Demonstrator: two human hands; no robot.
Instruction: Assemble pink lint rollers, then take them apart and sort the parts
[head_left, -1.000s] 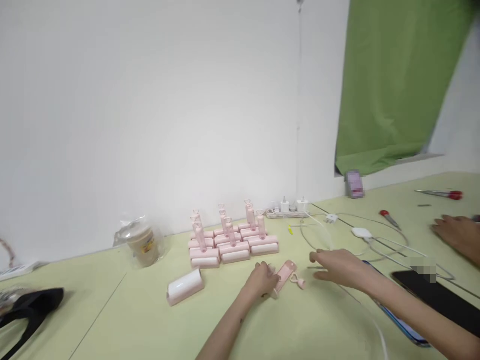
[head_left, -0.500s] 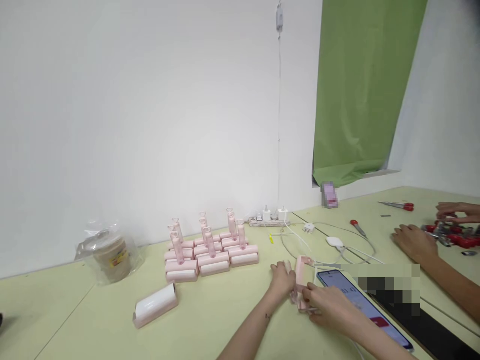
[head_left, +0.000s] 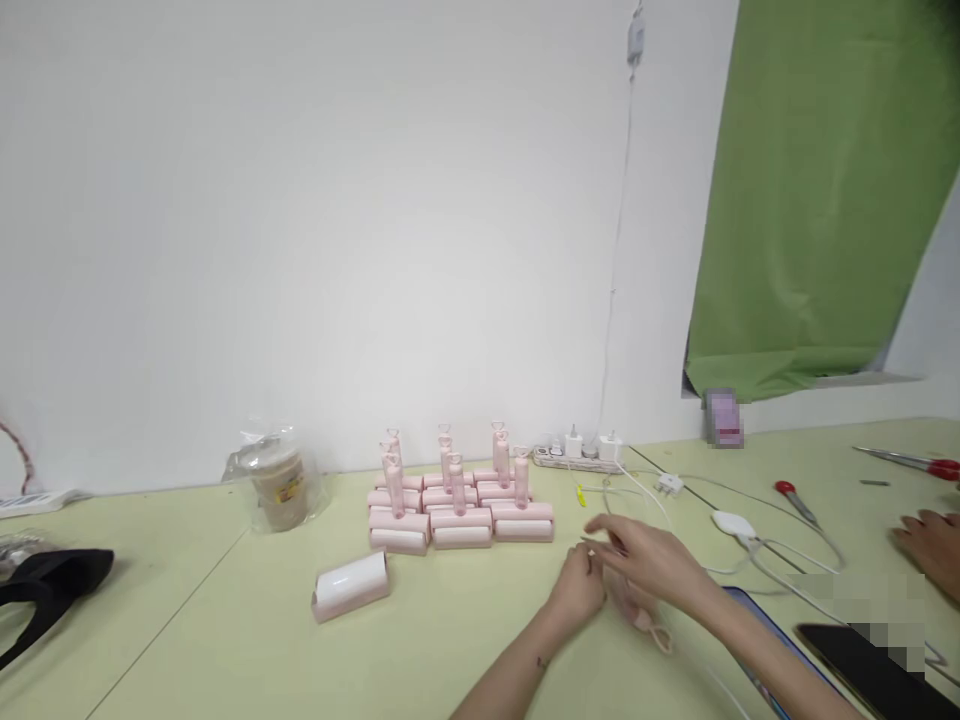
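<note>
My left hand [head_left: 576,590] and my right hand [head_left: 645,562] meet over the pale green table [head_left: 225,650], both closed round a small pink lint roller [head_left: 646,618] whose handle loop pokes out below my right hand. The right hand covers most of it. Behind them stands a stack of pink lint rollers [head_left: 457,495] with handles upright. A single white roll in a pink holder [head_left: 351,585] lies to the left.
A wrapped cup [head_left: 279,486] stands by the wall. A power strip [head_left: 577,455] with chargers and white cables [head_left: 739,525] lies at the back right. Phones [head_left: 870,655], a red screwdriver [head_left: 795,500], scissors [head_left: 911,462], another person's hand [head_left: 930,540] at right. Black bag [head_left: 45,590] at left.
Both hands have stayed joined on the pink roller, which has turned from upright between them to lying low under my right hand. The camera view has swung back left.
</note>
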